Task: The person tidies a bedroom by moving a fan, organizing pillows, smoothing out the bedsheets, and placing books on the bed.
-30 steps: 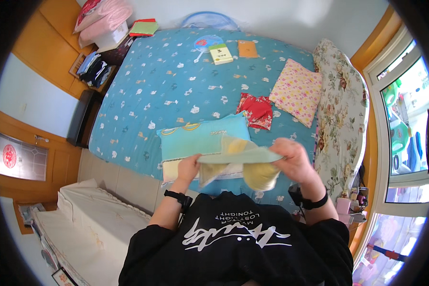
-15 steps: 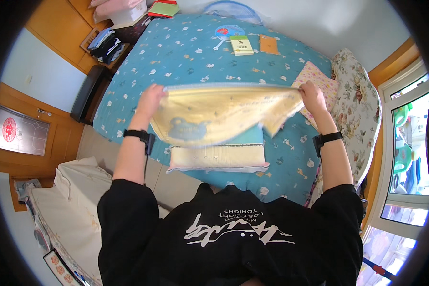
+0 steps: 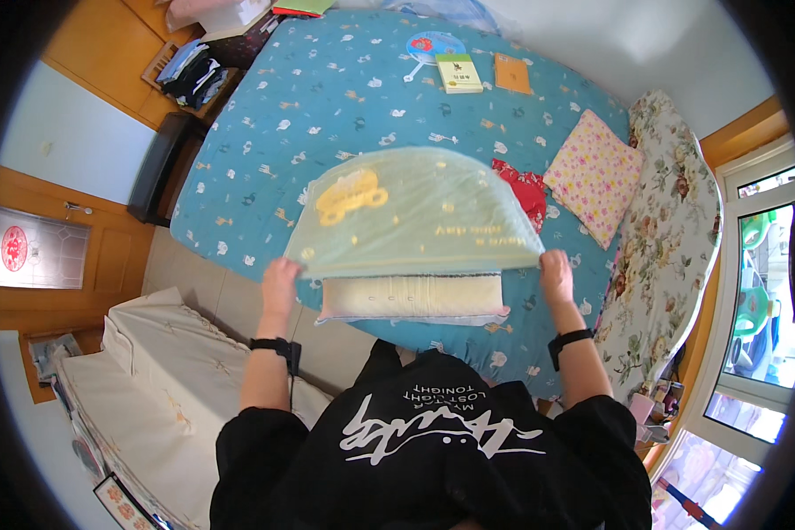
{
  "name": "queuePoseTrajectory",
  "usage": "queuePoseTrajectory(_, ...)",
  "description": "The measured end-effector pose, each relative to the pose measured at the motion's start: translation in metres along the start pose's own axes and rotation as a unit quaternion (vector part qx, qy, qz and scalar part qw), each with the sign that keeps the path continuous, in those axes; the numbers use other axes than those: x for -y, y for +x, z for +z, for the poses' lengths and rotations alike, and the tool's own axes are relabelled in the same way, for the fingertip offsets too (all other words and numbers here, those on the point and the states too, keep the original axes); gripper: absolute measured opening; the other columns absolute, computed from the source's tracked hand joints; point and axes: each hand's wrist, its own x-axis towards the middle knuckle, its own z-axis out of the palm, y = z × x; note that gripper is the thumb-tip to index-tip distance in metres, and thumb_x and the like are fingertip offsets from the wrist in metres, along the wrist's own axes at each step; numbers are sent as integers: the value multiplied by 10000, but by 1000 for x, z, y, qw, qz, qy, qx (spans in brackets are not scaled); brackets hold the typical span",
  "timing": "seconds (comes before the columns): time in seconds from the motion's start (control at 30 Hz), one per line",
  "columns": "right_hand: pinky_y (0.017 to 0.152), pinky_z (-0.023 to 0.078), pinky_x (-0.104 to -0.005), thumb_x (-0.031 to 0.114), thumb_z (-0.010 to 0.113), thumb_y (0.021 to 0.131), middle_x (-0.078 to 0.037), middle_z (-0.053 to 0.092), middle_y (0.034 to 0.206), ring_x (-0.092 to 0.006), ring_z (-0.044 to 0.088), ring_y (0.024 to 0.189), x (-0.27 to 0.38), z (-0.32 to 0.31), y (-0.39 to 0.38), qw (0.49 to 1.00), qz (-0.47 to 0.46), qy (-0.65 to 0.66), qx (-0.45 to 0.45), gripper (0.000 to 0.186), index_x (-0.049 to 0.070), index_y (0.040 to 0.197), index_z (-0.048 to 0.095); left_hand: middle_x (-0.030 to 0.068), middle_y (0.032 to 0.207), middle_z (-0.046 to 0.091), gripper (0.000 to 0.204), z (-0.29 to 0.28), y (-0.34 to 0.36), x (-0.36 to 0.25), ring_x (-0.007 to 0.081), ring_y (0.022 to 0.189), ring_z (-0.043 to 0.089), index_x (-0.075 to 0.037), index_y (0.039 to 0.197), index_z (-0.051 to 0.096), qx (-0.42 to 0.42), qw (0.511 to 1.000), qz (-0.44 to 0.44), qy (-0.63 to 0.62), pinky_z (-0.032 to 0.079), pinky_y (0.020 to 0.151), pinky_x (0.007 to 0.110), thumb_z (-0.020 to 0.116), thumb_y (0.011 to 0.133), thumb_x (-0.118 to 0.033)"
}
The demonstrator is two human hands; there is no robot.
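Both hands up over the near edge of the bed with the blue printed sheet (image 3: 327, 115). Left hand (image 3: 279, 281) pinches the left near corner of one pale green thin cloth with a yellow print (image 3: 415, 212); right hand (image 3: 556, 274) pinches its right near corner. Fingers on both are closed on the cloth edge, not spread. The cloth is stretched flat between them and billows out over the bed.

Under the cloth's near edge, on the bed: one folded cream fabric stack (image 3: 411, 298), lying flat, apart from both hands.

Counted on the bed past the cloth:
- 1 red crumpled garment (image 3: 528, 190), just beyond the cloth's right side
- 1 yellow floral square cushion (image 3: 594, 175), right of the red garment
- 1 round blue hand fan (image 3: 435, 46), far end of the bed
- 1 green-and-white booklet (image 3: 459, 73), beside the fan
- 1 orange flat rectangle (image 3: 512, 73), probably a booklet, too small to tell

2 black wristbands: one on the left wrist (image 3: 274, 346), one on the right wrist (image 3: 570, 340).

1 floral quilt (image 3: 671, 230) runs along the bed's right side.
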Motion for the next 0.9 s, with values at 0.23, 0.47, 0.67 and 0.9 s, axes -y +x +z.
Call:
queuePoseTrajectory(0.23, 932, 581, -530, 15, 644, 935, -136, 657, 1074, -402, 659, 1130, 23, 93, -94, 982, 73, 57, 165, 99, 87, 1003, 651, 126, 1050, 721, 69, 120, -109, 43, 371, 1063, 722, -136, 937, 787, 200, 973, -117, -13, 604, 886, 484, 731, 906, -112)
queuePoseTrajectory(0.47, 941, 566, -528, -11, 636, 912, -150, 661, 1028, -412, 659, 1113, 13, 111, -145, 962, 136, 63, 228, 78, 65, 926, 647, 99, 1090, 735, 81, 158, -158, 61, 353, 1103, 726, -186, 903, 815, 334, 933, -132, 2, 612, 909, 482, 754, 911, -133)
queuePoseTrajectory(0.67, 1042, 570, -523, 28, 682, 957, -172, 708, 1204, -421, 661, 1228, -7, 148, -166, 921, 188, 29, 339, 193, 77, 1139, 720, 145, 1185, 738, 201, 192, -165, 52, 389, 1162, 725, -189, 1059, 841, 386, 912, -138, 28, 609, 972, 497, 717, 948, -76)
queuePoseTrajectory(0.9, 1123, 539, -558, 133, 731, 1015, -236, 700, 1379, -462, 652, 1310, -5, 258, -39, 953, 177, 102, 222, 419, 43, 1418, 661, 243, 1367, 698, 284, 285, -7, 45, 477, 1268, 659, -61, 1300, 757, 201, 945, -229, -115, 575, 1063, 543, 604, 1061, -50)
